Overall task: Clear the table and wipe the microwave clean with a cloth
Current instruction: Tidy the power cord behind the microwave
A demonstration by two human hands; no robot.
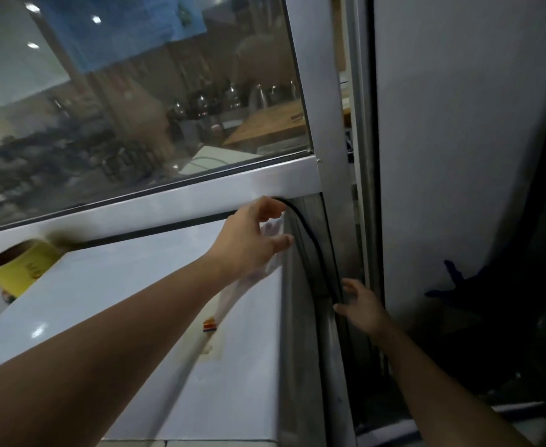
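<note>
The white microwave (142, 304) fills the lower left, seen from above, with its top glossy. A black cable (313, 246) runs down behind its rear right corner. My left hand (252, 243) reaches over the top to that corner, fingers loosely bent, the index fingertip at the cable's upper end. My right hand (360, 306) is lower, in the gap beside the microwave's right side, fingers spread and touching the cable. No cloth is in view.
A yellow tin (20, 269) stands behind the microwave at left. A small orange sticker (209, 325) lies on its top. A window (129, 101) with a metal frame (323, 101) is right behind. A white wall (458, 140) and a dark shape (491, 317) close the right side.
</note>
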